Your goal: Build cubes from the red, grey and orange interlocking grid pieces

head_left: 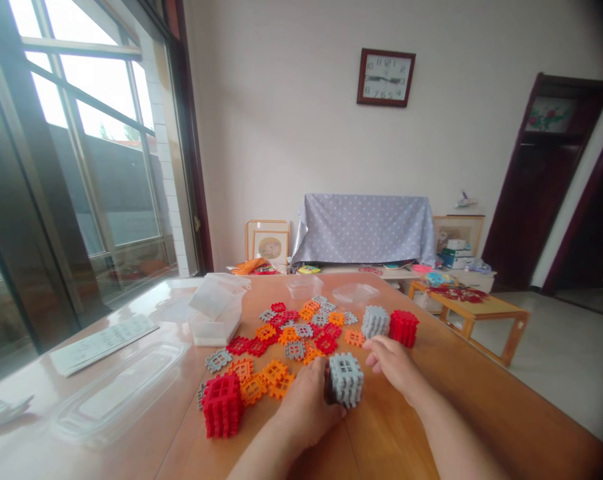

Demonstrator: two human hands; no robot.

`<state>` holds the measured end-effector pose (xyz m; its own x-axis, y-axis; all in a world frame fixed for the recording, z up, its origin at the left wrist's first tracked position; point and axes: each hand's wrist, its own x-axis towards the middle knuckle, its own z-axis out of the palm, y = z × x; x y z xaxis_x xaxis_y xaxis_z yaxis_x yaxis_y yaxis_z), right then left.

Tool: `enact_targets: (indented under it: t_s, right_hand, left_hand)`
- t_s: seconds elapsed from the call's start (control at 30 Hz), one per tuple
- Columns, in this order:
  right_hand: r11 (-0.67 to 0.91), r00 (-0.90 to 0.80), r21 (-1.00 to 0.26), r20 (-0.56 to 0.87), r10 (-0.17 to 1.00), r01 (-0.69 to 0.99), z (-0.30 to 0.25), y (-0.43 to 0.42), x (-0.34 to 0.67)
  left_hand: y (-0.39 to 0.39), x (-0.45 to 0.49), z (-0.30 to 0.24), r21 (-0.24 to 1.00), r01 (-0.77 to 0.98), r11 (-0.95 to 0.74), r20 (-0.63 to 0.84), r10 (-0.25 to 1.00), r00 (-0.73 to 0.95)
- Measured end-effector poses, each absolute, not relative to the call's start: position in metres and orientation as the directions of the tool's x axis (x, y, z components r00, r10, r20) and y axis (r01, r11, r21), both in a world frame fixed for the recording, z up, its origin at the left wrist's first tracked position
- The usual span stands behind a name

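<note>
Grey in colour, the near block (pixel 347 380) of notched pieces is being grasped by the fingers of the left hand (pixel 309 401), right of a red block (pixel 222 408) on the table (pixel 471 380); the right hand (pixel 394 363), fingers released and half curled, is being held near another grey block (pixel 375 321).

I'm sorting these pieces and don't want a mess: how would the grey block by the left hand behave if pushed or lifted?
The grey block beside the left hand probably won't roll, being boxy. It looks like plastic with openings in its top, so likely light for its size. Its layers, apparently toothed pieces, might shift apart if only stacked.
</note>
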<state>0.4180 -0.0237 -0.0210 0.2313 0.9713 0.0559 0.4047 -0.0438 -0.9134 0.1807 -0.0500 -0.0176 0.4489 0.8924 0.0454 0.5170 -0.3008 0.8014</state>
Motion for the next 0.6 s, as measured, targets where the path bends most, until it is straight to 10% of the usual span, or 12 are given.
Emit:
enact_targets:
  t_s: [0.6]
  right_hand:
    - [-0.018, 0.195, -0.923, 0.062, 0.979, 0.385, -0.031, -0.025, 0.403]
  left_hand:
    - [-0.044, 0.183, -0.028, 0.725, 0.566, -0.393, 0.131, 0.885, 0.447]
